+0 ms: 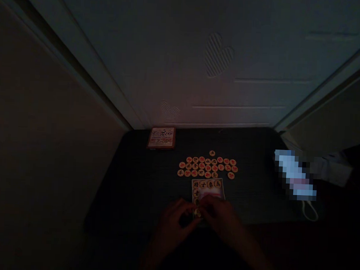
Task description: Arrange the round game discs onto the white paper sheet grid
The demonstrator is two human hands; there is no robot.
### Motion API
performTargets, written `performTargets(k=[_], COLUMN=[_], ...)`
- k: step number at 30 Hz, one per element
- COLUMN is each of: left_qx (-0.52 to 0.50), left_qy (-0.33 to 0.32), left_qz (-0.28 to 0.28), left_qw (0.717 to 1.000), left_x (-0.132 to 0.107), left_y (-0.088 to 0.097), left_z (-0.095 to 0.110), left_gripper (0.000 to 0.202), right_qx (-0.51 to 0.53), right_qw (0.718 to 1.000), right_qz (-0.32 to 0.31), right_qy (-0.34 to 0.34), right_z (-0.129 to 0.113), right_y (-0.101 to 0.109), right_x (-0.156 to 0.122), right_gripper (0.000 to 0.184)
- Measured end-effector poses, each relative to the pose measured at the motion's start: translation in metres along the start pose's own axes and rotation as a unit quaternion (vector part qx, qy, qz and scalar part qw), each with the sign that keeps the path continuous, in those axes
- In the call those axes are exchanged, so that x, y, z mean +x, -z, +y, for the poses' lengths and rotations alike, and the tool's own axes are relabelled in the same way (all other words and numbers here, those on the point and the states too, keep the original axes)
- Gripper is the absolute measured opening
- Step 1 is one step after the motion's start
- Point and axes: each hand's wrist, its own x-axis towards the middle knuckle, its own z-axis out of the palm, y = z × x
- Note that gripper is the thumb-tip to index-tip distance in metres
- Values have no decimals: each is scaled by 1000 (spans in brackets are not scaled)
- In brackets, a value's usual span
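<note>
In the dim head view, my left hand and my right hand meet over the near left corner of a small open box. Their fingertips close in from both sides on a round Chinese chess piece; the finest contact is too dark to make out. More pieces with dark characters line the box's far side and left side, among them a corner piece. Its pale, pinkish bottom shows in the middle. Just beyond the box, several loose Chinese chess pieces, red and dark, lie in rough rows.
A printed square box lid lies at the back left of the dark table. One piece sits apart behind the rows. To the right is a bright blurred-out object with a cord loop. A white panel rises behind.
</note>
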Motion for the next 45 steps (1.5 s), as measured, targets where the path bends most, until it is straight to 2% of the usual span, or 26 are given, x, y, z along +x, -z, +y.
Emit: performTargets(k=[14,22,32,41,45], left_qx=[-6,-2,65,39,40], left_qy=[-12,-25,-39,-22,-20], left_qz=[-37,-23,-31,-42,-19], left_qw=[999,999,997,998,999], left_x=[1,1,2,1,1], left_y=[6,7,5,10,9], left_z=[3,5,7,12,13], left_gripper=[16,12,12,16,16], right_qx=[7,-17,-24,-1,12], right_qw=[1000,1000,999,1000,999], right_qz=[3,6,-7,-10,2], right_qy=[6,10,20,19,30], right_z=[-8,-12,-5,0,-1], right_y=[7,8,5,4,5], right_x=[-3,-5,-4,-3,-3], right_gripper=[14,16,16,17,17])
